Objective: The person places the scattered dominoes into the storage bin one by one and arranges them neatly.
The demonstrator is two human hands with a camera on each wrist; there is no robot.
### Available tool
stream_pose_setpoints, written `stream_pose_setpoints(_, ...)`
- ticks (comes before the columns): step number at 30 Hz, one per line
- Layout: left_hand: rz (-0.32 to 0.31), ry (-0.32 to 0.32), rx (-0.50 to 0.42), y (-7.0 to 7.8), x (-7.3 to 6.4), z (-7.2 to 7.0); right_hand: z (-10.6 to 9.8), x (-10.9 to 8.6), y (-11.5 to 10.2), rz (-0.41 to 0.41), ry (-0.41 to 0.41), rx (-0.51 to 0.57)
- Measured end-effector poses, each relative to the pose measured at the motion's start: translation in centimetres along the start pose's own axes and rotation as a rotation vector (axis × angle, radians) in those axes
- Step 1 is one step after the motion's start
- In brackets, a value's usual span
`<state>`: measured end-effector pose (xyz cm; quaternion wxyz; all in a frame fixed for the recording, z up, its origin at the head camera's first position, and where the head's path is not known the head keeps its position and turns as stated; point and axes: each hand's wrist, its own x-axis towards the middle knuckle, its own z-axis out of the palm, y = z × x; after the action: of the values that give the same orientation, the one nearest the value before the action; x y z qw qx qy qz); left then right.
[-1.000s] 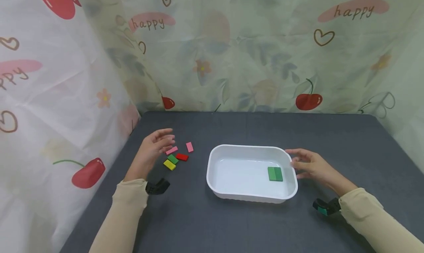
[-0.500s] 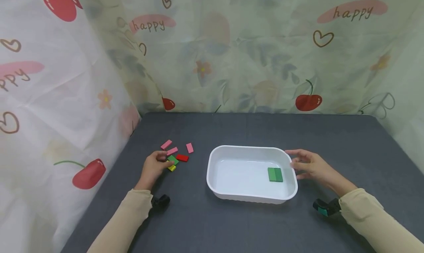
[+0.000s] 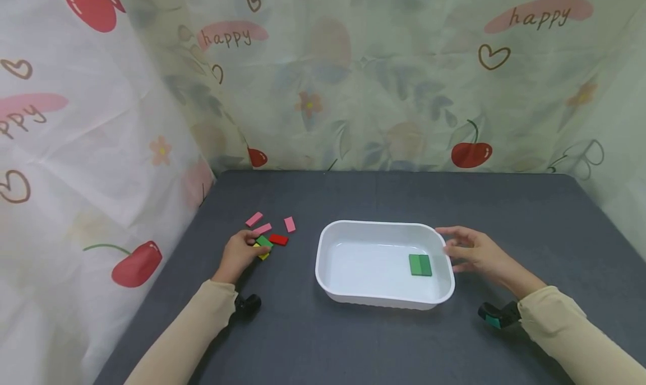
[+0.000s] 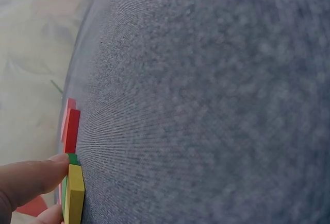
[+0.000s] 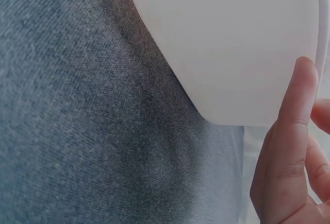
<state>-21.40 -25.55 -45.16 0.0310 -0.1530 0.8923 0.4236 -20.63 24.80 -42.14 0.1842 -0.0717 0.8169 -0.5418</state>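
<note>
At the left, my left hand (image 3: 236,257) reaches into a loose group of small coloured blocks. Its thumb and fingers pinch a green block (image 3: 265,241), whose end shows by a fingertip in the left wrist view. A yellow block (image 4: 76,195) lies right beside the green one, partly covered by the thumb in the head view. My right hand (image 3: 476,255) rests at the right end of a white tray (image 3: 363,264), fingers loosely extended; one fingertip touches the outer wall near the rim in the right wrist view. Two green blocks (image 3: 420,265) lie side by side inside the tray.
Just beyond the left hand are a red block (image 3: 278,239) and pink blocks (image 3: 290,224). A dark grey cloth covers the table (image 3: 353,346). A printed curtain (image 3: 323,93) hangs behind the table and along its left side.
My left hand has come down and nearer to me, from above the pink blocks onto the green and yellow ones, uncovering another pink block. The right hand and tray stay put.
</note>
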Motion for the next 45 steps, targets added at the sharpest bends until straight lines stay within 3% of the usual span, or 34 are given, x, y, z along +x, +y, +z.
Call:
stream_pose_setpoints(16,-0.026,-0.033,0.079,1.3,0.4,-0.9,0.1,0.0,0.0,-0.005,0.007,-0.002)
stream_pose_setpoints(21,0.003,-0.027,0.067,3.1,0.1,-2.0,0.1,0.0,0.0,-0.009,0.007,-0.005)
stream_pose_setpoints(27,0.134,-0.037,0.012,6.9,-1.1,-2.2,0.0,-0.1,0.0,-0.004,0.003,0.003)
stream_pose_setpoints(31,0.225,-0.062,-0.058,10.1,-2.5,-1.3,-0.1,-0.1,0.0,-0.004,-0.004,0.014)
stream_pose_setpoints(36,0.347,-0.115,-0.163,13.4,-4.7,1.0,-0.1,-0.1,0.0,-0.004,-0.003,0.015)
stream_pose_setpoints(41,0.445,-0.195,-0.209,15.2,-6.3,4.0,-0.1,-0.1,0.1,-0.007,0.002,0.012)
stream_pose_setpoints(45,0.498,-0.289,-0.231,15.5,-6.8,6.4,0.0,-0.1,0.1,-0.007,0.007,0.009)
